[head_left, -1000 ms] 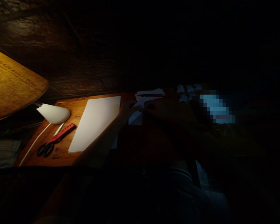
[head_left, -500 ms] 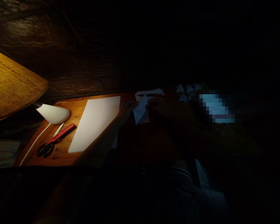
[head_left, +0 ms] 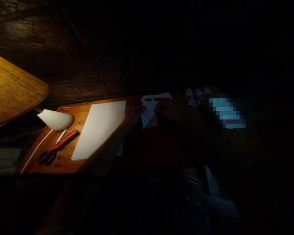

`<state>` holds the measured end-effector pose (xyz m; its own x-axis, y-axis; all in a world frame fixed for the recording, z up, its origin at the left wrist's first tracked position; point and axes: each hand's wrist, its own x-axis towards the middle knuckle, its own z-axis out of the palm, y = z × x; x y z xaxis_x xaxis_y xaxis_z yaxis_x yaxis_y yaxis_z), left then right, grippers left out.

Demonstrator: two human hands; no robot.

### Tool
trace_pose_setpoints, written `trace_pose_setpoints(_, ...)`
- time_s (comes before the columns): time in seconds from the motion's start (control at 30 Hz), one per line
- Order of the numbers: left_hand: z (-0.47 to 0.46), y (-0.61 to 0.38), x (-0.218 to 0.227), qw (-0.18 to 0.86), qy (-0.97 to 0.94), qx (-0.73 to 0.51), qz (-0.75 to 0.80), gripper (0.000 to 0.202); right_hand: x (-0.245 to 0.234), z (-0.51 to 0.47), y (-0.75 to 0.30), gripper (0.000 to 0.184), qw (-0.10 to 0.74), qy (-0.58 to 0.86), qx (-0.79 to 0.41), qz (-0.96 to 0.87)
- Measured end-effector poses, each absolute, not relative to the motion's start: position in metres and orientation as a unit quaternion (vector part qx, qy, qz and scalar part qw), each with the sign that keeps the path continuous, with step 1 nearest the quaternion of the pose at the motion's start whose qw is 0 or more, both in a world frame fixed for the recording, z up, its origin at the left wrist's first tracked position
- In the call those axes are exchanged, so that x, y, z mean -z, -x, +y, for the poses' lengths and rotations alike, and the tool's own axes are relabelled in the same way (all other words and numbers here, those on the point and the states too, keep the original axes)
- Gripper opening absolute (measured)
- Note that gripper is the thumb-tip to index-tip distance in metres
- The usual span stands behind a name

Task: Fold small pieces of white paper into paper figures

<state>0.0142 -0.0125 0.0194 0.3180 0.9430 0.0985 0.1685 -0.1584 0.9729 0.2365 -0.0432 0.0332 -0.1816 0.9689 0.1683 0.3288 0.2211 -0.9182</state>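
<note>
A folded sheet of white paper (head_left: pixel 150 116) is held up between my two hands over the dark middle of the table. My left hand (head_left: pixel 134 114) pinches its left edge, with the forearm lying across a stack of white paper sheets (head_left: pixel 100 127). On the other side my right hand (head_left: pixel 168 109) grips the upper right edge with closed fingers; deep shadow hides most of that hand. The folded paper has a pointed top and visible creases. Just behind it lie some white paper pieces (head_left: pixel 158 96).
Several small folded paper shapes (head_left: pixel 196 96) stand at the back right, near a blurred bright screen (head_left: pixel 226 112). At left are a white lamp base (head_left: pixel 57 120) with its cord, a lampshade (head_left: pixel 14 91), black-handled scissors (head_left: pixel 47 156), a red slotted strip (head_left: pixel 66 138) and a white pen-like item (head_left: pixel 61 136).
The folded paper has turned and shifted slightly between my hands, and its lower part shows a different outline. Both hands stay on it in nearly the same place.
</note>
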Motion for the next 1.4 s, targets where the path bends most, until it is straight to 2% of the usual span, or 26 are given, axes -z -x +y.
trace_pose_setpoints(0.33,-0.012,-0.014,-0.014,0.493,-0.622,-0.445,0.415,0.030,-0.028,-0.037,-0.243,0.019,0.448,0.522,-0.366,-0.626)
trace_pose_setpoints(0.47,-0.014,-0.014,-0.017,0.464,-0.656,-0.424,0.417,0.026,-0.030,-0.037,-0.244,0.020,0.460,0.512,-0.379,-0.618)
trace_pose_setpoints(0.87,-0.016,-0.016,-0.023,0.493,-0.651,-0.421,0.395,0.022,-0.033,-0.040,-0.243,0.018,0.456,0.500,-0.384,-0.628)
trace_pose_setpoints(1.13,-0.010,-0.015,-0.011,0.499,-0.651,-0.419,0.389,0.035,-0.034,-0.045,-0.239,0.017,0.436,0.476,-0.395,-0.654)
trace_pose_setpoints(1.3,-0.009,-0.014,-0.008,0.516,-0.655,-0.396,0.385,0.045,-0.037,-0.051,-0.234,0.021,0.379,0.446,-0.418,-0.695)
trace_pose_setpoints(1.4,-0.014,-0.014,-0.015,0.518,-0.647,-0.400,0.391,0.051,-0.032,-0.051,-0.229,0.014,0.367,0.418,-0.412,-0.722)
